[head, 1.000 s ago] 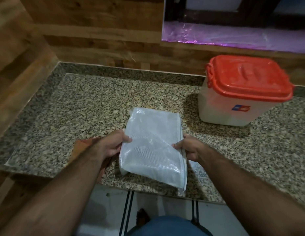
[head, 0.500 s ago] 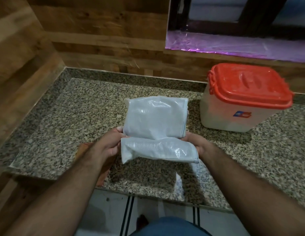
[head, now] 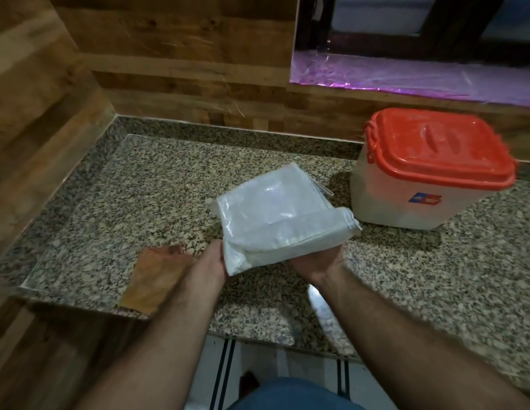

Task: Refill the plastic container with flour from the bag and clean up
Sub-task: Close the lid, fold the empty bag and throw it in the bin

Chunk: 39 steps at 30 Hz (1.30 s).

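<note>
Nearest to you, your forearms reach in over the front edge of the granite countertop (head: 115, 202), and between your hands sits the white woven flour bag (head: 275, 223), folded over on itself into a flat packet and lifted just off the stone. Your left hand (head: 209, 266) grasps the bag's near left corner, though the fingers are hidden behind the fabric; your right hand (head: 318, 261) lies palm up under the near right edge, cradling it with the fingers out of sight beneath. Just left of your left wrist, a brown cloth (head: 155, 279) lies flat near the counter's front edge. Farther back and to the right, well apart from the bag, the plastic container (head: 411, 202) stands upright with its orange lid (head: 435, 149) seated on top. Judging by the flat, folded bag and the closed lid, the refill looks finished and you are in the clean-up. What seems left is putting the folded bag away and, if any flour has spilled, wiping the stone with the cloth; I cannot see any spill from here.
</note>
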Tool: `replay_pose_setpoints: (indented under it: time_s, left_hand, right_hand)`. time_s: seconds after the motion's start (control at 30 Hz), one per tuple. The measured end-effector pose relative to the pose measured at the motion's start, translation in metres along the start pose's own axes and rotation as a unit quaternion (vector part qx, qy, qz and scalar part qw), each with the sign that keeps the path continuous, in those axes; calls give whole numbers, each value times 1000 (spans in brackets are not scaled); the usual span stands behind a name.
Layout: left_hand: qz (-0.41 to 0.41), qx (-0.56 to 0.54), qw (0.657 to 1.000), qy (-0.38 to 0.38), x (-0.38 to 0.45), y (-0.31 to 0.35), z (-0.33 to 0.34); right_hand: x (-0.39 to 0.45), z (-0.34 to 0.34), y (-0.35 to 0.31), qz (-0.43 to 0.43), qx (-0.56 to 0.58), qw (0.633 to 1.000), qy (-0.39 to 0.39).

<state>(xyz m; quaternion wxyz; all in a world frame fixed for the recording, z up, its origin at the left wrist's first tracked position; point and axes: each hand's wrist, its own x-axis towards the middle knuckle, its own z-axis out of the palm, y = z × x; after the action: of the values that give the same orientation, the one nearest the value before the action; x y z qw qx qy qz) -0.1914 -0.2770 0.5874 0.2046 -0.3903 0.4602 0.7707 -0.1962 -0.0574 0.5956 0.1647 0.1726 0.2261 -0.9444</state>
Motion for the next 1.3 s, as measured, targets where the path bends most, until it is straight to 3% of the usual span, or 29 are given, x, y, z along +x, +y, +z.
replay_pose_setpoints:
  time_s: [0.13, 0.27, 0.37, 0.43, 0.53, 0.63, 0.73, 0.9, 1.0, 1.13, 1.2, 1.3]
  left_hand:
    - [0, -97, 993, -64, -21, -14, 33]
    - [26, -88, 989, -116, -20, -29, 50]
    - [40, 12, 987, -156, -21, -45, 45]
    - [41, 67, 982, -169, -21, -47, 34]
    - [42, 2, 986, -160, -8, -31, 4]
    - [95, -49, 986, -125, 0, 4, -10]
    - [139, 30, 985, -101, 8, 39, -10]
    - [162, 272, 914, -251, -12, 65, 21]
    - [183, 305, 911, -209, -24, 62, 38]
    - [207, 362, 898, -138, -23, 48, 50]
    - [206, 352, 907, -104, -23, 41, 53]
    - [173, 319, 927, -97, -23, 44, 44]
  right_hand:
    - [2, 24, 18, -44, 4, 998, 38]
    - [16, 19, 18, -106, -36, 989, 99]
    - [25, 10, 6, -76, -93, 986, 113]
    - [30, 4, -6, -74, -100, 987, 100]
    - [29, 11, -22, -65, -109, 991, 45]
    - [28, 14, -35, -67, -159, 985, 24]
    - [26, 20, -41, -69, -196, 978, 3]
    - [20, 27, -37, -38, -289, 955, 54]
    - [19, 24, -36, -68, -351, 932, 59]
    - [17, 19, -34, -111, -470, 875, 38]
    - [13, 20, -38, -77, -467, 881, 9]
    - [11, 19, -52, 47, -391, 919, -19]
